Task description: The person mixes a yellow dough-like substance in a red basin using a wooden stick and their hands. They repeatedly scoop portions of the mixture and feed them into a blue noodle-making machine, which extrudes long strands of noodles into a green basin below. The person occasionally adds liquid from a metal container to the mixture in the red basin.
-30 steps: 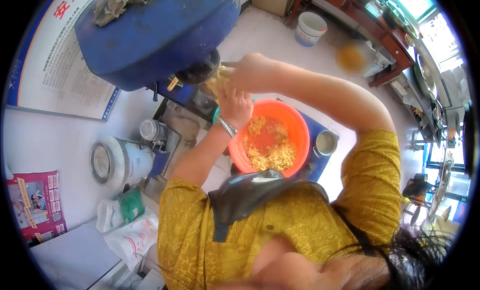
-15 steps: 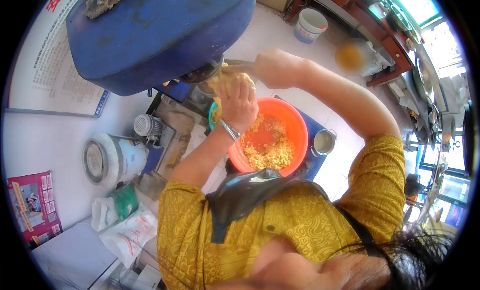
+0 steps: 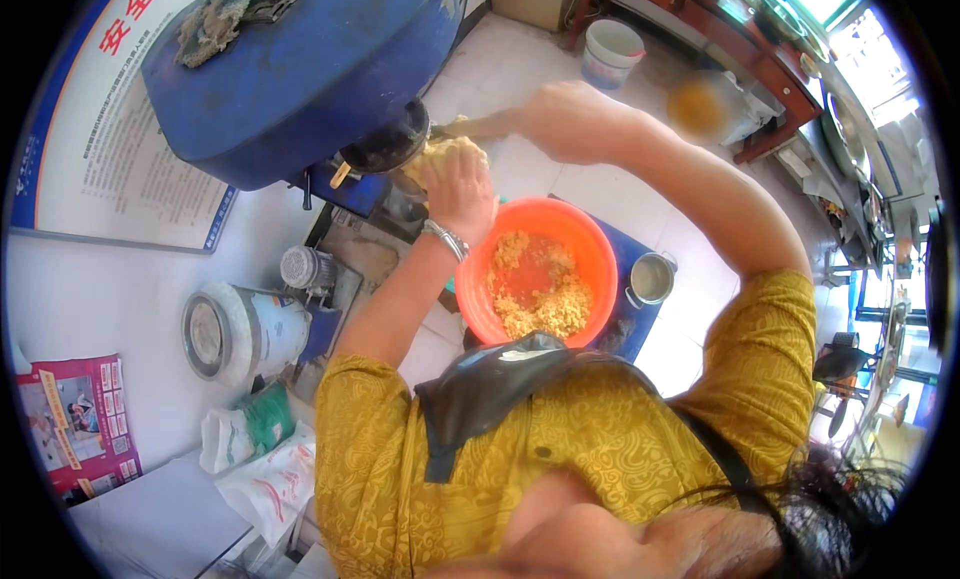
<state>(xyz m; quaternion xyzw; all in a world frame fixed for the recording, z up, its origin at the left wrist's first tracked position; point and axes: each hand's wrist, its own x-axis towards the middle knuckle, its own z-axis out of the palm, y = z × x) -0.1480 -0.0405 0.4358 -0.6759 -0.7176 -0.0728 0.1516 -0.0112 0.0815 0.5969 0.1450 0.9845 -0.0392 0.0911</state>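
My left hand (image 3: 462, 194), with a silver bracelet at the wrist, is closed around a lump of yellow dough (image 3: 447, 159). The dough is against the dark round opening (image 3: 388, 144) under a blue machine (image 3: 290, 74). My right hand (image 3: 568, 119) is wrapped round the end of a long, flat, brownish tool (image 3: 487, 127), its far end at the dough and the opening's rim. Whether the tool is a knife or a scraper I cannot make out. A small yellow strip (image 3: 341, 174) hangs from the rim's left side. Below my hands stands an orange basin (image 3: 607, 264) with yellow crumbly dough (image 3: 545, 311) inside.
A metal pot (image 3: 652, 279) sits right of the basin on a blue surface (image 3: 632, 324). A small motor (image 3: 308, 269) and a pale bucket (image 3: 245, 329) stand at left. Farther off are a white bucket (image 3: 612, 54) and a reddish wooden table (image 3: 785, 104).
The view has shifted a little. My left hand and the dough have moved slightly left. A yellow strand hanging beside my left wrist no longer shows. The dark opening is now more exposed.
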